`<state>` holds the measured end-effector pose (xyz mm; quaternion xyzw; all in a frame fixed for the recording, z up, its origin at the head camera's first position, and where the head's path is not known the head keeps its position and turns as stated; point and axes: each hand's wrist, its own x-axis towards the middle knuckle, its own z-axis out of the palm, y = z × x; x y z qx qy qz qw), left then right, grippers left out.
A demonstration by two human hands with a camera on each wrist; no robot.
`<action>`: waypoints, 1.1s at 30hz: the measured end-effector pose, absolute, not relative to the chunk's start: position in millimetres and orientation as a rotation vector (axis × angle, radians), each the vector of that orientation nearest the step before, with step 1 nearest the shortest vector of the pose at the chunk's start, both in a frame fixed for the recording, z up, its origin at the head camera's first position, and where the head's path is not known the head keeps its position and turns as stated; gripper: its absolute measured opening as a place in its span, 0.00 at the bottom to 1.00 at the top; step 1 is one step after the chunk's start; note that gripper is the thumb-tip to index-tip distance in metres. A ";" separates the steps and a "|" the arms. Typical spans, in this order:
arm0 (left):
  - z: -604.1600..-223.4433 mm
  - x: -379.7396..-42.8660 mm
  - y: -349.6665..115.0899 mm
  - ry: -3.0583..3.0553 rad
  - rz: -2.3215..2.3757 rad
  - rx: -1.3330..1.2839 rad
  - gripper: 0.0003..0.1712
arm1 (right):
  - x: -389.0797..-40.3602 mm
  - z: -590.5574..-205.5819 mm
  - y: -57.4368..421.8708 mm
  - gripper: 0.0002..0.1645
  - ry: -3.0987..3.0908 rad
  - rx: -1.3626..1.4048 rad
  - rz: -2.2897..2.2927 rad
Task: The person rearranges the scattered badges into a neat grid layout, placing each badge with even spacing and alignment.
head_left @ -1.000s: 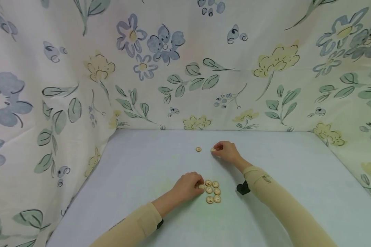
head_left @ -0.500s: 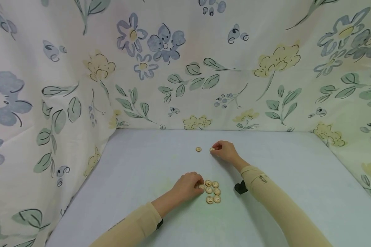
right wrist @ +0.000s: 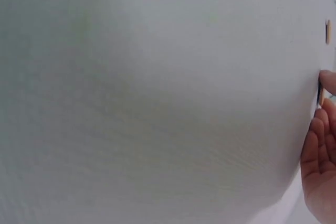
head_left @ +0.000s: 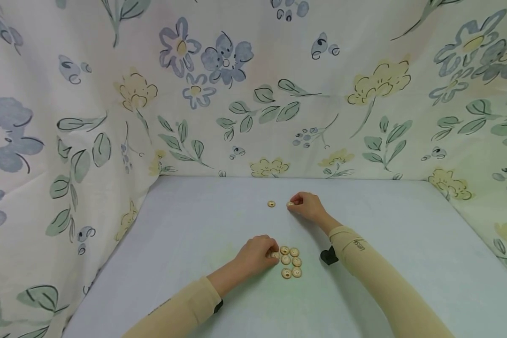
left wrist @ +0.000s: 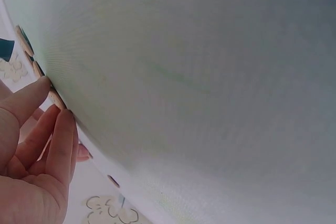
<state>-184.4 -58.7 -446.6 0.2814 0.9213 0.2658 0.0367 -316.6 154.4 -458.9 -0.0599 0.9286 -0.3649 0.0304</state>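
Note:
At the left side of a cluster of small round wooden discs (head_left: pixel 286 259) with dark face-like marks, my left hand (head_left: pixel 255 256) pinches one wooden disc (head_left: pixel 275 255). The left wrist view shows that disc (left wrist: pixel 56 98) edge-on between thumb and fingers, right at the table surface. Farther back, my right hand (head_left: pixel 308 206) pinches another wooden disc (head_left: pixel 290 204) between thumb and fingertips, low over the table. In the right wrist view only a thin edge of this disc (right wrist: pixel 322 94) shows. A lone wooden disc (head_left: pixel 271 203) lies just to its left.
The white table (head_left: pixel 203 220) ends at the back against a hanging floral cloth (head_left: pixel 253 117), which also encloses both sides. The right forearm in a beige sleeve (head_left: pixel 376 272) reaches past the right side of the disc cluster. A black wrist strap piece (head_left: pixel 329 256) hangs beneath it.
My right hand has shifted slightly to the left with its disc, toward the lone one, and then stayed put. The left hand and the cluster look the same.

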 end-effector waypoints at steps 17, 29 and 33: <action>-447.7 -182.2 -56.2 2.821 0.828 0.890 0.07 | -306.1 -457.0 160.4 0.19 2.904 -0.229 -1.091; -444.1 -183.0 -57.4 2.812 0.838 0.885 0.08 | -288.0 -454.0 173.5 0.23 2.901 -0.367 -1.196; -443.0 -183.1 -59.1 2.810 0.830 0.876 0.07 | -275.0 -451.9 174.8 0.23 2.874 -0.394 -1.245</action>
